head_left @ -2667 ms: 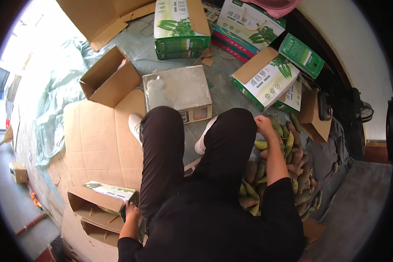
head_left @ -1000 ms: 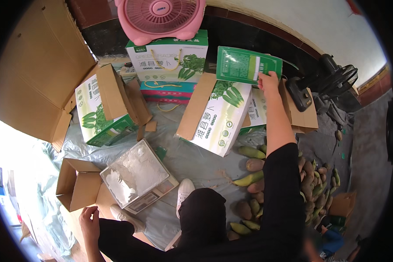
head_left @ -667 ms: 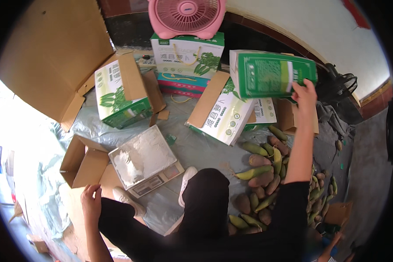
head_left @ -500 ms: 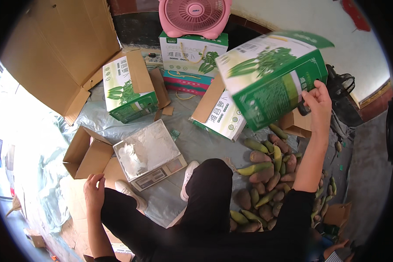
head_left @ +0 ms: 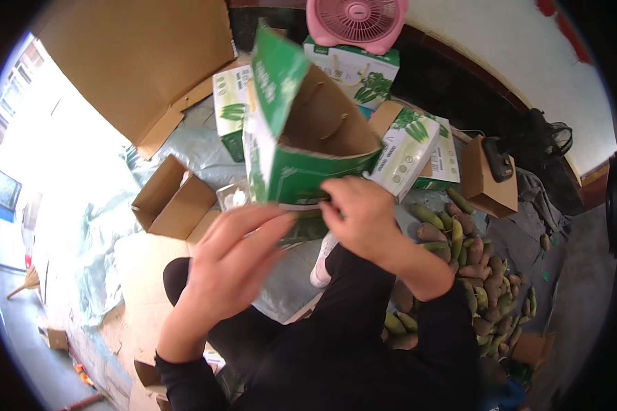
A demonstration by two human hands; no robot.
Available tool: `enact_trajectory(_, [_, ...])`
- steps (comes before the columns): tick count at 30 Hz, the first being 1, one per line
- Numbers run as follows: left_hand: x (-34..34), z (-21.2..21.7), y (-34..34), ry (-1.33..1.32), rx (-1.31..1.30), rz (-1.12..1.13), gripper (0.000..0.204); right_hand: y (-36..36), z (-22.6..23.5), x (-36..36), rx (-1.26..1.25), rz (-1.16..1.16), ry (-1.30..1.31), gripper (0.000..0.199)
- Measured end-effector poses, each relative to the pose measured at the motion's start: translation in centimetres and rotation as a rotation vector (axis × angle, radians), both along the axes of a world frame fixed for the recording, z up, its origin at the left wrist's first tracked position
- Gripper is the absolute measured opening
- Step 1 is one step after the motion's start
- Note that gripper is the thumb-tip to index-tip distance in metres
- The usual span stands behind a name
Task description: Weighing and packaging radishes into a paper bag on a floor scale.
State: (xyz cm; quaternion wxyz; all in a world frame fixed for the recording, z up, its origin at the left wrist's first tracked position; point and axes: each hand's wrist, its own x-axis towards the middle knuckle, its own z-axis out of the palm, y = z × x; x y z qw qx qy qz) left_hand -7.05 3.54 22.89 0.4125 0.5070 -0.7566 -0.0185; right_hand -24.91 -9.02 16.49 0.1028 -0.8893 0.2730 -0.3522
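On a cluttered floor spread with pale plastic sheeting (head_left: 185,147), a seated person in black holds a green and white carton (head_left: 301,147) up in front of the chest, its plain brown inside turned toward the camera and one green flap raised at the top left. The right hand (head_left: 360,219) is closed on the carton's lower edge, fingers curled over the rim and thumb on the near side. The left hand (head_left: 243,264) is spread, fingers extended and slightly apart, reaching up toward the carton's lower left corner; whether the fingertips touch the cardboard cannot be told. Behind the raised carton, more green and white cartons (head_left: 408,147) stand and lie on the sheeting, one of them bearing a pink fan (head_left: 356,20). An open brown box (head_left: 175,202) sits just to the person's left, and a large sheet of brown cardboard (head_left: 137,61) leans at the upper left. To the person's right, a heap of green and brownish fruit (head_left: 476,274) spreads across dark cloth, near a small brown box (head_left: 487,178) with a black device resting on it.
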Motion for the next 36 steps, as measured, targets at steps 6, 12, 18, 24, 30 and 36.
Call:
enact_trajectory(6, [-1.3, -2.7, -6.1, -0.020, 0.483, 0.283, 0.055, 5.4, -8.6, 7.4, -0.042, 0.185, -0.156, 0.018])
enact_trajectory(12, [1.2, -10.7, -9.4, -0.179, 0.856, 0.624, 0.063, 9.9, -12.5, 7.8, -0.055, 0.213, 0.289, 0.012])
enact_trajectory(18, [4.3, -16.3, -7.5, 0.154, 1.070, 0.498, 0.061, 11.9, -14.1, 6.6, -0.098, 0.329, 0.253, 0.020])
enact_trajectory(24, [5.2, -11.4, -2.4, 0.267, 0.868, 0.465, 0.057, 10.6, -9.3, 2.4, 0.049, 0.473, -0.063, 0.024])
enact_trajectory(30, [4.0, -8.3, -1.0, -0.023, 0.764, 0.287, 0.068, 2.6, -5.8, -5.5, 0.363, -0.034, -0.387, 0.017])
enact_trajectory(36, [6.0, -17.7, -1.9, -0.532, 0.683, 0.343, 0.090, -1.1, -15.7, -15.2, 0.646, -0.402, -0.360, 0.017])
